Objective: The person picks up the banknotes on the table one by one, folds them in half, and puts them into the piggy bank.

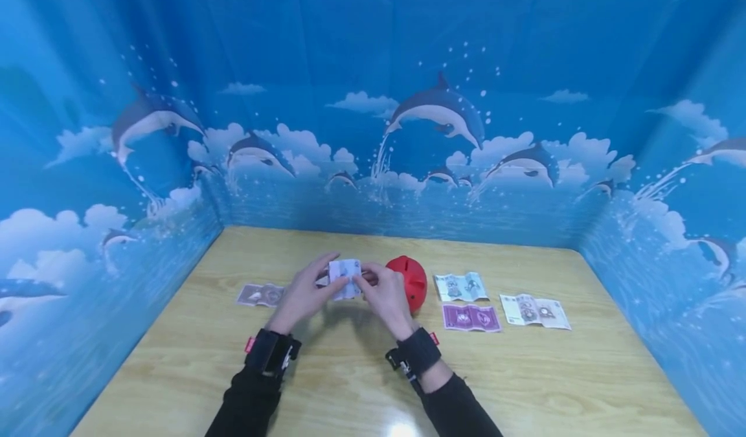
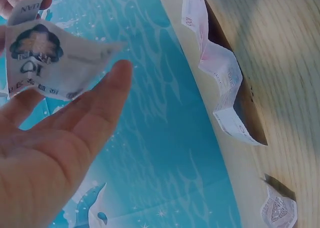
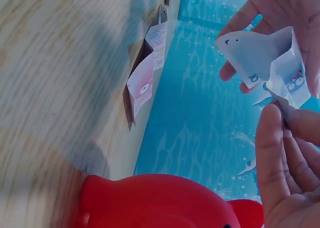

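Left hand (image 1: 303,294), right hand (image 1: 388,294) hold banknote (image 1: 344,269); red container (image 1: 415,281), contents unclear.

In the head view, the thumbs of the left hand (image 1: 304,296) and the right hand (image 1: 387,298) cover the lower part of the held banknote (image 1: 344,268), whose print is too small to read. The right hand also hides a part of the red money box (image 1: 414,281); in the right wrist view, the lower edge cuts this box. In the left wrist view, the held banknote's far corner is blurred, and the upper edge cuts off a pinkish banknote (image 2: 222,65).
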Available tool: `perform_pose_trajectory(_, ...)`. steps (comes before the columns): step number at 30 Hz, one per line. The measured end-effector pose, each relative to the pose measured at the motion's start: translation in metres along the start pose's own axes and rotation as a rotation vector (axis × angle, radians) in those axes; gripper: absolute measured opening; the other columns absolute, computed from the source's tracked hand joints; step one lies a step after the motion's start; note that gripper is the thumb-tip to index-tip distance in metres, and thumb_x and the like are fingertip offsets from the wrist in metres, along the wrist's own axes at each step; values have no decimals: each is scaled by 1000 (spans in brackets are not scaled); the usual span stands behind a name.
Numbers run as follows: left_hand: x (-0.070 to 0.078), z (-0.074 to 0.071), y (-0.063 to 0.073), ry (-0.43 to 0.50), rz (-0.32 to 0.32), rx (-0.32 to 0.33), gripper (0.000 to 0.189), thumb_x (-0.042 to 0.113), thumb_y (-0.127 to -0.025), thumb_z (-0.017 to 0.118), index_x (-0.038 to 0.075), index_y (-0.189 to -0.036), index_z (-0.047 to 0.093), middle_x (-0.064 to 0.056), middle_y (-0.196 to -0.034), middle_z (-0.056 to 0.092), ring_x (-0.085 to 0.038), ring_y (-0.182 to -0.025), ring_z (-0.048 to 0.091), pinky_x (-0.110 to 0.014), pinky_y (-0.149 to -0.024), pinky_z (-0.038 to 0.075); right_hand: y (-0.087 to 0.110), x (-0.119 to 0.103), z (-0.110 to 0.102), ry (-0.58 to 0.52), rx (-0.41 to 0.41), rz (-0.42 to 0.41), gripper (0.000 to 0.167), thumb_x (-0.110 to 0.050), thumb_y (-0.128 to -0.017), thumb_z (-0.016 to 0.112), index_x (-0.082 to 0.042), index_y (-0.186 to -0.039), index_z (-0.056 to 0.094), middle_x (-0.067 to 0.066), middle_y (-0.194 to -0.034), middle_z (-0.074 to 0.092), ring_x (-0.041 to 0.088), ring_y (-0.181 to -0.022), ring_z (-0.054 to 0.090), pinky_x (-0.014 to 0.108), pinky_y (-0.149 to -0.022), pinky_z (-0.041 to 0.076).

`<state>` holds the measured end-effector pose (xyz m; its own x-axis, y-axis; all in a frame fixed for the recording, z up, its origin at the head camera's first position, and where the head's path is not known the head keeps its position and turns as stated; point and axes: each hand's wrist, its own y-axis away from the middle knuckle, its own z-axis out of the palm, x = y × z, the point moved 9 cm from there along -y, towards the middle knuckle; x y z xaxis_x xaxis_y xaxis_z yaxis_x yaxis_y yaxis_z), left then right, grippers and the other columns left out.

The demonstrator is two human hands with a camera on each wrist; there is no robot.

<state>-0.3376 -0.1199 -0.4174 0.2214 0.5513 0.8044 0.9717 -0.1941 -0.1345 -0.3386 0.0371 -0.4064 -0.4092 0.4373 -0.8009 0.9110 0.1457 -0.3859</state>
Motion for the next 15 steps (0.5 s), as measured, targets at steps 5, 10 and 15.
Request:
perform_pose_trajectory(5,0,2,0,29,-9,-6,72,47,-95,60,18,-154,32,-18,-151,43,-37,-129,53,-46,-97,52,0,-1,-1,2,11,-12,23,-14,-90,71,-2,-110,72,12,-88,75,14,-71,70,18,-52,54)
perform_pose_trajectory(10,0,3,0,74,1,-4,65,36,-96,62,15,-152,36,-22,-143,51,-37,-122,58,-39,-89,56,1,-1,-3,3,27,-2,22,-15,-90,71,-2,-108,73,12,-87,75,15,-72,71,18,-52,53)
perform_pose_trajectory(15,2,3,0,137,17,14,58,27,-95,65,14,-147,42,-21,-133,58,-34,-114,64,-34,-84,58,1,-1,-3,-5,29,3,22,-15,-90,71,-3,-108,73,11,-87,75,14,-71,71,18,-52,54)
